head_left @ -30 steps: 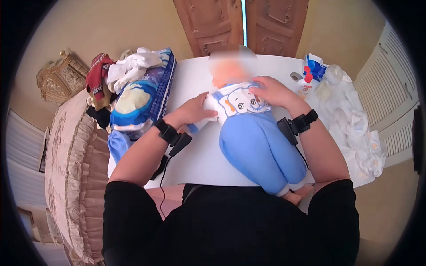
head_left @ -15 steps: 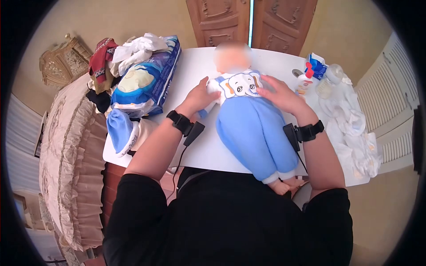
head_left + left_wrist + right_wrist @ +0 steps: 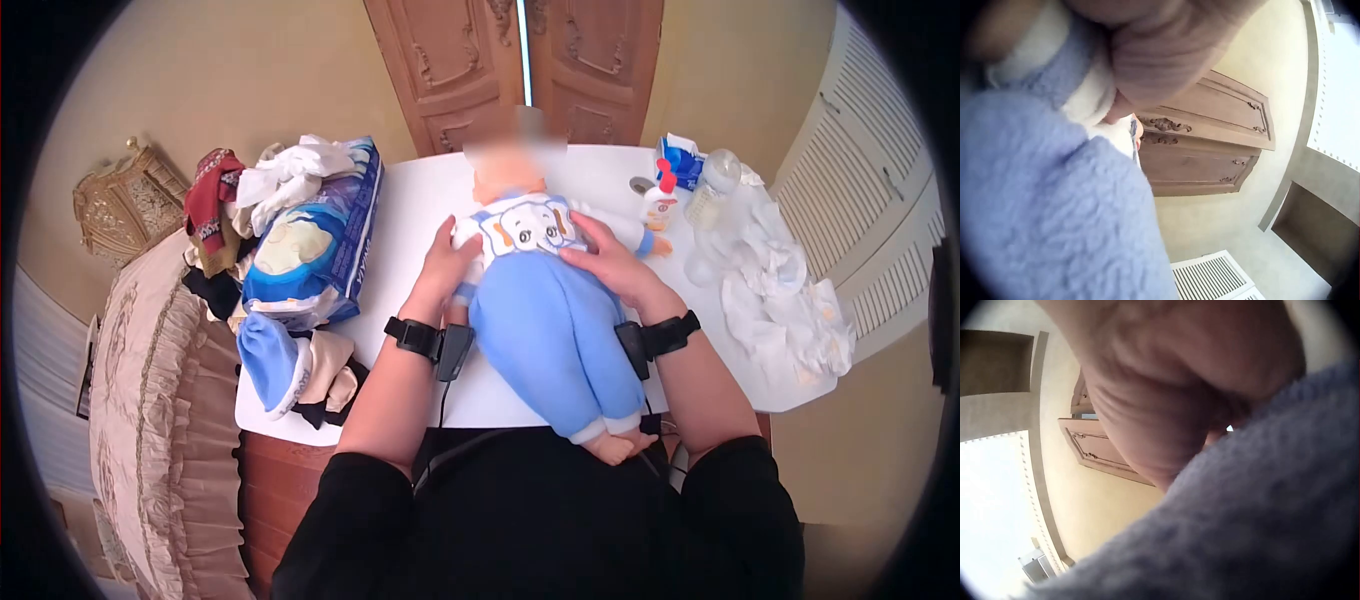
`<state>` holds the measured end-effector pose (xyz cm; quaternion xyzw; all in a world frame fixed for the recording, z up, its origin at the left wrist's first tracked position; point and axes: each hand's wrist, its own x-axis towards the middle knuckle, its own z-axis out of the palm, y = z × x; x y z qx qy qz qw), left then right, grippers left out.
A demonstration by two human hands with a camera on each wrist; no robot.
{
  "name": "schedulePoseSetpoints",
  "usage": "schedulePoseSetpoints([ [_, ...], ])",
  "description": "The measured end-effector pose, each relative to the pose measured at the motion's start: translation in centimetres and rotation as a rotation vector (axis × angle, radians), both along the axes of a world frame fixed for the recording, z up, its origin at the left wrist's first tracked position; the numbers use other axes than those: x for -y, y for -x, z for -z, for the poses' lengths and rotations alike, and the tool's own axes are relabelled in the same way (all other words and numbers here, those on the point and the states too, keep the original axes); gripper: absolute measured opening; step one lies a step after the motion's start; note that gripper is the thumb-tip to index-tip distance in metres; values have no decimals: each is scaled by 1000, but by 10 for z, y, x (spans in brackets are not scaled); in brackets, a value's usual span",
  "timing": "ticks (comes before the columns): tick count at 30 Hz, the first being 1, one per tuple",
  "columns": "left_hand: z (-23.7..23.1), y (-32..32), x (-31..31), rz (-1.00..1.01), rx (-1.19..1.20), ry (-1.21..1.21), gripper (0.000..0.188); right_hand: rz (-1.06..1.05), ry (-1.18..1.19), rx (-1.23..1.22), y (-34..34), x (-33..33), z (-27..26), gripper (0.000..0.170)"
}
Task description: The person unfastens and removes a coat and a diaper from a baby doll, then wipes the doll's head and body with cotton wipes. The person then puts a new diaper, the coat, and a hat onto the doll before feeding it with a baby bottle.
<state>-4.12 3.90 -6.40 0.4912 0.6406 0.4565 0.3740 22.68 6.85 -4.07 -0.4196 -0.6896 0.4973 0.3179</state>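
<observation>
A baby doll [image 3: 545, 300] in blue fleece trousers and a white top with an elephant face lies on its back on a white table [image 3: 410, 200]. Its bare feet reach the near edge, and its head is blurred. My left hand [image 3: 445, 268] grips the doll's side by the upper arm, thumb toward the chest. On the opposite side my right hand [image 3: 612, 265] holds the torso, its thumb over the elephant print. Blue fleece [image 3: 1060, 200] fills much of the left wrist view, below the palm. In both wrist views most fingers are hidden.
At the left stand a diaper pack [image 3: 310, 240] with clothes heaped on it and a blue hat [image 3: 268, 362] nearby. To the right are a bottle with a red top [image 3: 660, 205], a clear baby bottle [image 3: 715, 185], a blue packet [image 3: 680, 160] and crumpled white cloths [image 3: 785, 310].
The doll's legs have swung left, so it lies straighter before me. Its arm on the right side now shows stretched out. My hands have shifted to either side of its torso.
</observation>
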Motion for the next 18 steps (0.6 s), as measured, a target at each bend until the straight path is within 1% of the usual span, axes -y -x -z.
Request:
schedulePoseSetpoints([
  [1, -1, -2, 1, 4, 7, 16, 74, 4, 16, 7, 1, 0, 3, 76],
  [3, -7, -6, 8, -53, -32, -89, 73, 28, -28, -80, 5, -1, 11, 75],
  [4, -6, -4, 8, -25, -166, -177, 71, 45, -61, -74, 6, 3, 9, 71],
  [5, -2, -4, 14, -27, -160, -163, 71, 44, -47, -67, 5, 5, 6, 71],
  [6, 1, -6, 20, -26, -292, -256, 73, 48, -70, -27, 4, 7, 2, 68],
  [7, -8, -12, 29, -24, -426, -353, 75, 53, -96, 12, 2, 6, 1, 66],
  [8, -12, -17, 34, -23, -422, -350, 75, 56, -110, 38, 0, 3, 0, 62],
  [9, -15, -22, 38, -10, -586, -345, 74, 55, -106, 42, 0, 0, 0, 62],
  [10, -16, -25, 41, 0, -750, -338, 74, 103, -303, 119, 2, -3, -3, 61],
  [11, -15, -26, 43, -5, -745, -332, 74, 145, -500, 196, 3, -3, -5, 60],
  [13, -14, -26, 45, -20, -824, -299, 77, 88, -514, 230, 8, -4, -9, 58],
  [15, -17, -27, 46, -11, -785, -278, 77, 20, -530, 259, 14, -6, -9, 56],
  [17, -20, -27, 47, -7, -750, -255, 78, -111, -497, 355, 8, -9, -8, 54],
  [18, -21, -28, 47, -6, -764, -254, 78, -126, -523, 389, 2, -7, -9, 46],
])
